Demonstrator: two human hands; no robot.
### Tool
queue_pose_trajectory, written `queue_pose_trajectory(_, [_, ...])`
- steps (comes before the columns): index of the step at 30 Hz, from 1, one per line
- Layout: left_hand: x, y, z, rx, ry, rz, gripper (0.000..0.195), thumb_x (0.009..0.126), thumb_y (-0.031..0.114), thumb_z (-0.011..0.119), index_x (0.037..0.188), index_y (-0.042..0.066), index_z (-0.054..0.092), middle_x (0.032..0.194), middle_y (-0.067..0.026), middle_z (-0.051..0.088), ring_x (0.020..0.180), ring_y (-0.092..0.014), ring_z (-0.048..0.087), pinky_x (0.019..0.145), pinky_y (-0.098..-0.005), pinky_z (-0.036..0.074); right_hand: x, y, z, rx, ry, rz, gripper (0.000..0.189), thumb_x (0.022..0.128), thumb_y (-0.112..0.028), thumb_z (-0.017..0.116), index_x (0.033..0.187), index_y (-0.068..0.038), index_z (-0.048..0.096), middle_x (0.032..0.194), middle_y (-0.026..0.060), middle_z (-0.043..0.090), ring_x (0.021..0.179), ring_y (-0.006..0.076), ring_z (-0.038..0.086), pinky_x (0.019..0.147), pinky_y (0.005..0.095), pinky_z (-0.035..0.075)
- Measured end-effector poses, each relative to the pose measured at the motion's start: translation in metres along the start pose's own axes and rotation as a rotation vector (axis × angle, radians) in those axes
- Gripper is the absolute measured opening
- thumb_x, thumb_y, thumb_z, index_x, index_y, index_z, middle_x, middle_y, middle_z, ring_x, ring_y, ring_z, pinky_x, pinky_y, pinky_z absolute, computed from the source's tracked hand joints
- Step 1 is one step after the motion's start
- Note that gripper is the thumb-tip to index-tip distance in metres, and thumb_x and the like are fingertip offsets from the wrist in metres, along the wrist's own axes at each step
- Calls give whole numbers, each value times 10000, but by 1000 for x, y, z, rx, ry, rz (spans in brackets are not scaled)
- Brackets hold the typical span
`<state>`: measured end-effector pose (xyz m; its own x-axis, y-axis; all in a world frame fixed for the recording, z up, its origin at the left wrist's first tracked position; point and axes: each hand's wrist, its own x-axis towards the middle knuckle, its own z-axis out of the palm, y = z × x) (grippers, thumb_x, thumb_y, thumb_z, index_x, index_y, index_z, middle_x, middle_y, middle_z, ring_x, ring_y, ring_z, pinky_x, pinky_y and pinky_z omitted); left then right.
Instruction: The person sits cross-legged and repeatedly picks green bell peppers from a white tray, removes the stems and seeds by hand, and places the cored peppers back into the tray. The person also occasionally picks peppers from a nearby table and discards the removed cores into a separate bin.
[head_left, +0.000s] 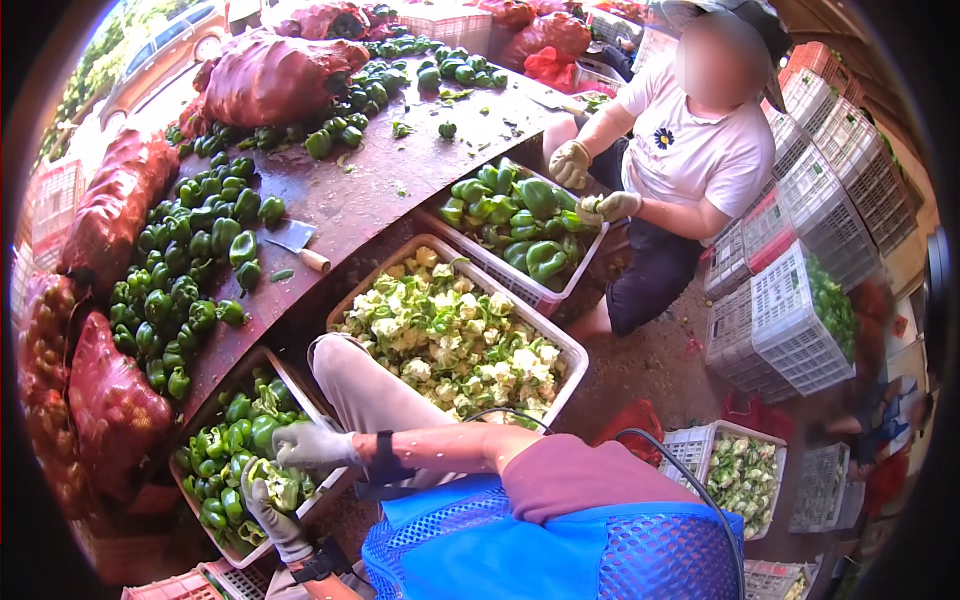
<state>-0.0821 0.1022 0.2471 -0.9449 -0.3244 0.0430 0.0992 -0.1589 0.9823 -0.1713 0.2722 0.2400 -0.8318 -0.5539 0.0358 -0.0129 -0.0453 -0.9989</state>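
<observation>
My left hand (274, 517), in a pale glove, holds an opened green bell pepper (279, 486) with its whitish inside showing. Just above it is my right hand (311, 444), also gloved, with fingers curled near the pepper; whether it grips anything cannot be told. Both hands are over a white plastic crate (334, 484) of green bell peppers. Beside my knee stands a crate (576, 367) full of pale pepper cores with green bits. Whole green peppers (176, 262) are heaped on the table (352, 195), near a broad-bladed knife (292, 238) with a wooden handle.
A person (694, 142) in gloves sits across, handling a piece of pepper over another pepper crate (544, 300). Red mesh sacks (274, 79) lie along the table's far side. Stacked crates (795, 300) line the right, and another person (892, 420) is at the far right edge.
</observation>
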Motion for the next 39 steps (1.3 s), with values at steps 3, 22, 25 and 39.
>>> queue_pose_trajectory(3, [5, 24, 0, 57, -55, 60, 458, 950, 272, 540, 1315, -5, 547, 1210, -99, 583, 1082, -203, 561, 988, -342, 431, -3, -40, -51, 95, 65, -8, 167, 955, -211, 578, 970, -49, 618, 765, 17, 603, 700, 92, 586, 605, 271, 468])
queue_pose_trajectory(22, [66, 26, -40, 975, 120, 337, 465, 839, 85, 678, 1291, 34, 584, 1272, -133, 620, 1143, -272, 595, 1013, -367, 448, -80, -18, -254, 1174, 286, -163, 489, 1041, -457, 417, 1202, -48, 633, 1114, 151, 701, 936, 295, 683, 809, 414, 567])
queue_pose_trajectory(25, [71, 42, -34, 1202, 182, 448, 511, 791, 100, 727, 1283, 54, 594, 1244, -170, 629, 1159, -353, 586, 1028, -417, 444, -65, -1, -246, 1142, 235, -194, 469, 1034, -426, 435, 1308, -70, 571, 1193, 125, 663, 986, 269, 631, 844, 396, 524])
queue_pose_trajectory(39, [184, -11, 10, 1513, 31, 547, 699, 728, 309, 801, 1344, 163, 505, 1237, -138, 578, 1035, -330, 620, 893, -455, 502, -45, 8, -245, 683, 711, 292, 272, 994, -369, 561, 1101, -135, 651, 1000, 37, 703, 835, 176, 661, 737, 319, 544])
